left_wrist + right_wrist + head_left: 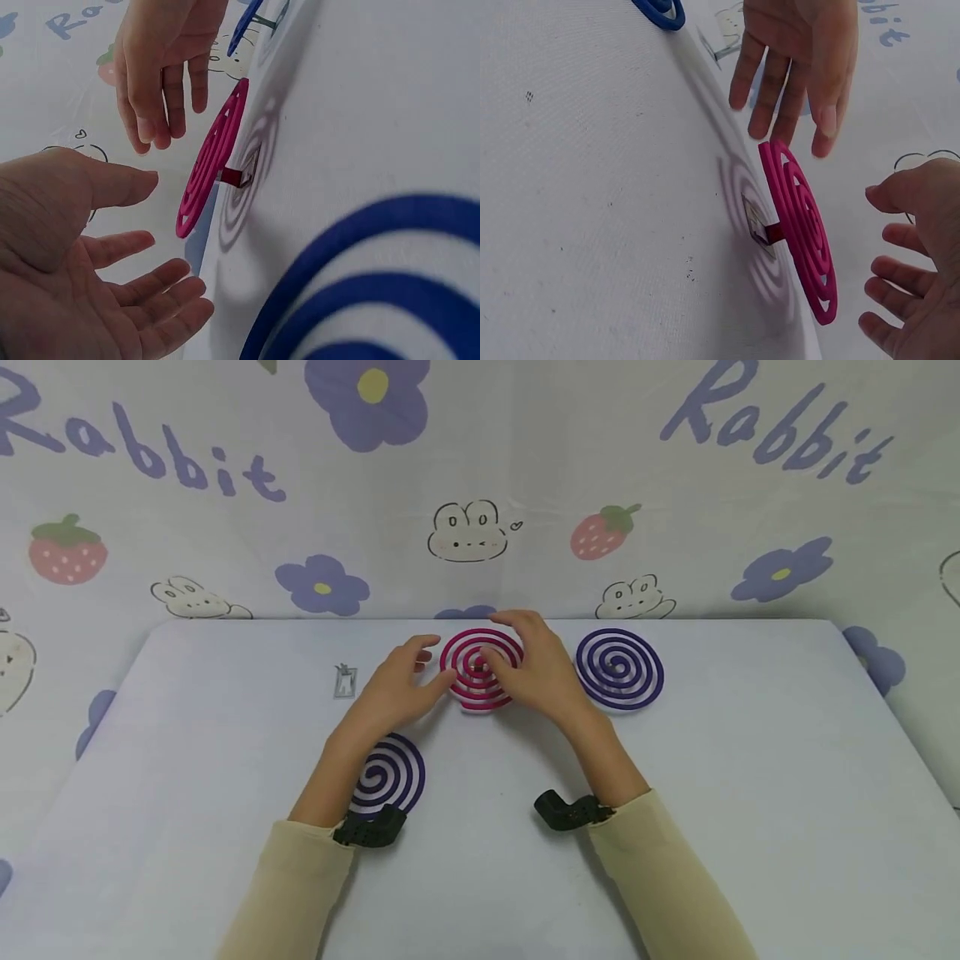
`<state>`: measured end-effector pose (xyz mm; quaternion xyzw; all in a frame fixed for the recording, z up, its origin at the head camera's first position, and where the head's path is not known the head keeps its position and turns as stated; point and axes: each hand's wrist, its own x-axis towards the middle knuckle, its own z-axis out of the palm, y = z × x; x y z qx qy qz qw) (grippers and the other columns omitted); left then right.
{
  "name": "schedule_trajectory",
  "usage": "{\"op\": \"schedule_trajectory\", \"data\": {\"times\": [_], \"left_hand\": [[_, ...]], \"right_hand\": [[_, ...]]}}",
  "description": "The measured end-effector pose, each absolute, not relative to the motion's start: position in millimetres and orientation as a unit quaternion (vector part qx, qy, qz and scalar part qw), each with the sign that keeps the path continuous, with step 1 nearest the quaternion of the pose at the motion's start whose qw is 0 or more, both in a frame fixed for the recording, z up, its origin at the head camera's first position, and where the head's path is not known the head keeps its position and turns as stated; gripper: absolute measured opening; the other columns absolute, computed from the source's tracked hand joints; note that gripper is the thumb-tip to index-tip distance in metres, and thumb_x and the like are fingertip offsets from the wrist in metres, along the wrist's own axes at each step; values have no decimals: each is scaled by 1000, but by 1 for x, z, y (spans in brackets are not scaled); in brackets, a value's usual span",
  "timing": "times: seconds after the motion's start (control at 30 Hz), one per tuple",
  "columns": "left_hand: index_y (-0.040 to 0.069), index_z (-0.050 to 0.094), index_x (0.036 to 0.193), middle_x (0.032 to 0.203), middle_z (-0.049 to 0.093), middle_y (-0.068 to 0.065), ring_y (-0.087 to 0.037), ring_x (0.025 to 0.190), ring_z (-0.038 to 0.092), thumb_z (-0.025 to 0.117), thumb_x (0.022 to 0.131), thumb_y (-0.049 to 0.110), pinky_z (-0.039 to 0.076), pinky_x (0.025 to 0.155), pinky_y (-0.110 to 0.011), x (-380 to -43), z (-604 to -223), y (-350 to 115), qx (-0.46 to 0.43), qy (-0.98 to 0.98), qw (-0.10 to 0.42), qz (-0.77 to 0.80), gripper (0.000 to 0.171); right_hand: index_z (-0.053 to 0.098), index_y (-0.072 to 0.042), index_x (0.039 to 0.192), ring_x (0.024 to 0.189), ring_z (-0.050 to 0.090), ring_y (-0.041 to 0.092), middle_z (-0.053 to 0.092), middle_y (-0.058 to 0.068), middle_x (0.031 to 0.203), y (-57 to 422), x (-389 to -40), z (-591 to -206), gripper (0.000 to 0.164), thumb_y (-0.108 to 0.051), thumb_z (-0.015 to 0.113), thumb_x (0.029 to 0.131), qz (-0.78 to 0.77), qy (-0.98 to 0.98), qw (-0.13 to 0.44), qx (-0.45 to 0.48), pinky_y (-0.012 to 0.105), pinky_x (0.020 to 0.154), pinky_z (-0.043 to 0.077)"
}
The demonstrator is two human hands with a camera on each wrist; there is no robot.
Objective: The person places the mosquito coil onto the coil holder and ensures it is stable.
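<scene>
A pink mosquito coil (480,683) sits raised flat on a small metal stand at the back middle of the table. My left hand (397,693) is at its left, fingers apart and gently bent. On the other side is my right hand (543,668), its thumb overlapping the coil in the head view. Both wrist views show the pink coil (211,161) between the two hands, with a gap to each. Its metal stand (758,227) shows below it in the right wrist view. Neither hand holds anything.
One dark blue coil (619,670) stands to the right of the pink one. A second blue coil (408,777) lies under my left forearm, partly hidden. At the back left is a bare metal stand (345,682). A patterned cloth (510,460) hangs behind the white table (750,777).
</scene>
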<state>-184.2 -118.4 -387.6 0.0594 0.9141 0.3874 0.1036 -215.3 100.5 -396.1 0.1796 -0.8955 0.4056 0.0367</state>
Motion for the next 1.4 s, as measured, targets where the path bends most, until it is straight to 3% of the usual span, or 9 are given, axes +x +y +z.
{"op": "schedule_trajectory", "data": {"times": [0.47,0.77,0.97,1.2,1.4], "left_hand": [[12,38,162,159,50,-21,-40,150,47,65,104,34,39,124,-63,-152,-389,-145,116,922,89,358,68],[15,38,163,160,48,-18,-40,152,45,66,104,34,38,124,-64,-127,-388,-167,129,927,86,341,68],[17,39,163,163,46,-16,-39,155,41,68,103,35,37,125,-64,-114,-391,-183,132,931,86,330,69],[14,40,163,164,45,-16,-40,155,41,73,100,31,37,125,-64,-97,-395,-198,136,933,86,323,72],[12,40,162,163,47,-18,-42,153,43,77,97,34,38,123,-65,-89,-389,-209,139,942,82,293,78]], "right_hand": [[55,-8,152,149,51,34,54,16,156,99,-210,-390,58,-27,71,100,383,-900,6,208,52,125,43],[57,-7,149,146,54,30,58,12,152,88,-204,-387,55,-26,72,100,386,-889,16,246,48,126,43],[57,-9,150,145,54,29,57,11,154,80,-197,-387,56,-26,73,99,377,-887,-7,267,46,121,49],[53,-12,155,151,49,26,55,7,159,62,-183,-382,62,-32,74,99,341,-884,-45,316,45,127,41],[52,-14,156,151,50,23,54,5,159,47,-171,-382,64,-32,73,99,318,-878,-70,350,44,127,42]]}}
